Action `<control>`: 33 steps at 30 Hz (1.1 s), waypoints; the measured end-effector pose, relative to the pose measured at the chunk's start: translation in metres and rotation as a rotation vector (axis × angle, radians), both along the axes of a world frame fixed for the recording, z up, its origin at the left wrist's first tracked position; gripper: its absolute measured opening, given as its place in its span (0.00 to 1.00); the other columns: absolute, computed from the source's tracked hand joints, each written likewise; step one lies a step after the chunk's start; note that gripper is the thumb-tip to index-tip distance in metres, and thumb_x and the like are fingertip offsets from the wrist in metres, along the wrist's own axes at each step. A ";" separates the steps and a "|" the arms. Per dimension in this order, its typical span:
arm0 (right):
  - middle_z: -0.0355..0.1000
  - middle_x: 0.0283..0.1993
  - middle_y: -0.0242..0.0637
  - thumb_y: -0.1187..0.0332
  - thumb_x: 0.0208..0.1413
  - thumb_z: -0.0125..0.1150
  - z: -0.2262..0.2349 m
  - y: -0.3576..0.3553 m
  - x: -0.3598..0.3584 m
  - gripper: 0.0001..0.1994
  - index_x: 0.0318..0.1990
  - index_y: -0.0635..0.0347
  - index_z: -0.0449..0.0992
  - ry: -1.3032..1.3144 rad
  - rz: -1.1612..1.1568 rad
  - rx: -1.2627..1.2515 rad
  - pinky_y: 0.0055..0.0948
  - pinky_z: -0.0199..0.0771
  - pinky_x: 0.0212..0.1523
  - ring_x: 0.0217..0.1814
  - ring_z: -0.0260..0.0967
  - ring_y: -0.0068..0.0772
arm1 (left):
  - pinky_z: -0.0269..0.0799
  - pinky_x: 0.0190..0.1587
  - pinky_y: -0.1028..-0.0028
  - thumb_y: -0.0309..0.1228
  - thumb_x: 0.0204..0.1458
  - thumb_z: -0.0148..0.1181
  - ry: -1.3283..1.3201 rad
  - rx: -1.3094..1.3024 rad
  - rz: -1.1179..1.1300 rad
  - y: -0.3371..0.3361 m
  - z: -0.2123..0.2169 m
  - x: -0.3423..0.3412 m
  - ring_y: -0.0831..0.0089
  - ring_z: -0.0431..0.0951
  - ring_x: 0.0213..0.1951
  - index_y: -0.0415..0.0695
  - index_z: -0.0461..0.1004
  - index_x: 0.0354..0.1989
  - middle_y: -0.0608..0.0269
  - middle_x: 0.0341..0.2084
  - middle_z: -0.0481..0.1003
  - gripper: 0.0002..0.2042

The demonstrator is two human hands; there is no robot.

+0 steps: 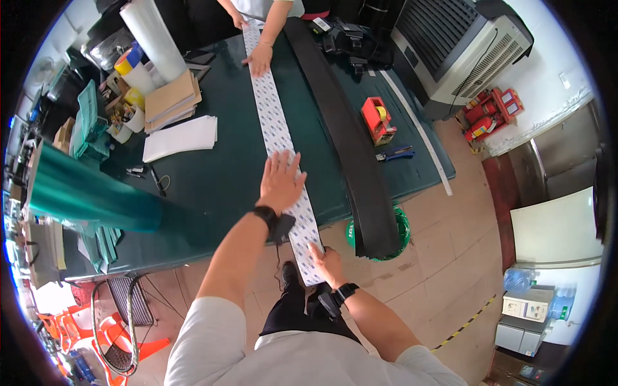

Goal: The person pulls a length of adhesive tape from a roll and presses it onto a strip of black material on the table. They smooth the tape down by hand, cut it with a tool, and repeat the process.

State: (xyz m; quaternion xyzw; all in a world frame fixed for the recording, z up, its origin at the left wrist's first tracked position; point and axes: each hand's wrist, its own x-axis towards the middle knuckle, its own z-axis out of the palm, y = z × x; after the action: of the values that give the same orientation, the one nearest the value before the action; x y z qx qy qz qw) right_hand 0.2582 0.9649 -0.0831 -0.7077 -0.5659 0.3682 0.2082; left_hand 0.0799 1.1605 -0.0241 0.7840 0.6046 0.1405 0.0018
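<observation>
A long, flat strip (275, 122) with a white, blue-patterned face runs lengthwise over the dark green table, its near end jutting past the table edge. My left hand (281, 183) lies flat on it, fingers stretched out. Close to the near end, my right hand (329, 265) grips the strip's right edge, thumb on top and fingers mostly underneath. At the far end, a co-worker's hand (259, 59) rests on the strip while the other (239, 21) is at its left edge. Several long black strips (344, 148) lie to the right, their near ends overhanging the table.
On the table (219, 174), a red tape dispenser (378, 119), blue-handled pliers (396, 154) and a thin white strip (421, 138) sit right. White sheets (180, 139) and a green roll (96, 190) are left. A green basket (402, 233) stands below the black strips.
</observation>
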 end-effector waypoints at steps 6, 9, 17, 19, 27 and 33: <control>0.78 0.32 0.57 0.40 0.59 0.56 0.022 0.002 0.003 0.32 0.36 0.70 0.79 -0.041 -0.009 -0.167 0.46 0.77 0.37 0.38 0.78 0.58 | 0.46 0.72 0.52 0.52 0.65 0.41 0.131 -0.054 -0.088 0.137 -0.010 -0.043 0.46 0.53 0.72 0.49 0.54 0.73 0.47 0.71 0.56 0.31; 0.76 0.30 0.60 0.39 0.58 0.57 0.032 0.003 -0.001 0.34 0.33 0.72 0.78 0.151 -0.069 -0.151 0.49 0.76 0.36 0.37 0.77 0.60 | 0.46 0.72 0.52 0.54 0.65 0.40 0.185 -0.050 -0.033 0.181 -0.006 -0.059 0.48 0.52 0.72 0.50 0.53 0.73 0.48 0.71 0.55 0.33; 0.77 0.31 0.58 0.43 0.59 0.59 0.022 0.003 0.001 0.29 0.37 0.70 0.79 0.113 -0.071 -0.176 0.47 0.76 0.33 0.36 0.77 0.59 | 0.45 0.73 0.54 0.56 0.65 0.40 0.172 0.058 0.018 0.181 -0.012 -0.055 0.47 0.51 0.72 0.45 0.53 0.73 0.46 0.71 0.54 0.35; 0.78 0.31 0.57 0.42 0.60 0.58 0.023 -0.002 0.004 0.30 0.38 0.70 0.79 0.053 0.005 -0.133 0.46 0.76 0.35 0.36 0.77 0.58 | 0.45 0.73 0.56 0.55 0.63 0.44 0.144 -0.058 0.040 0.154 -0.012 -0.046 0.46 0.52 0.72 0.34 0.53 0.71 0.39 0.70 0.54 0.38; 0.79 0.32 0.53 0.42 0.60 0.58 0.004 -0.019 0.027 0.31 0.41 0.71 0.79 -0.018 0.087 -0.092 0.43 0.76 0.37 0.36 0.79 0.56 | 0.44 0.73 0.54 0.50 0.57 0.56 -0.176 -0.188 -0.200 -0.116 0.034 0.019 0.40 0.49 0.72 0.26 0.52 0.68 0.31 0.69 0.52 0.42; 0.77 0.30 0.58 0.42 0.58 0.60 0.038 -0.021 0.016 0.30 0.35 0.70 0.81 0.328 -0.086 -0.238 0.46 0.74 0.35 0.34 0.78 0.58 | 0.50 0.71 0.54 0.49 0.52 0.65 -0.567 -0.155 0.358 -0.205 0.039 0.029 0.43 0.55 0.70 0.27 0.53 0.67 0.34 0.68 0.53 0.44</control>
State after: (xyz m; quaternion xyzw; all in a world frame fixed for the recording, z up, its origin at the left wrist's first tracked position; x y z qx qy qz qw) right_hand 0.2741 0.9442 -0.0455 -0.6815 -0.4461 0.5334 0.2282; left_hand 0.1090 0.9550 0.0145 0.5927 0.7171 0.3045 0.2043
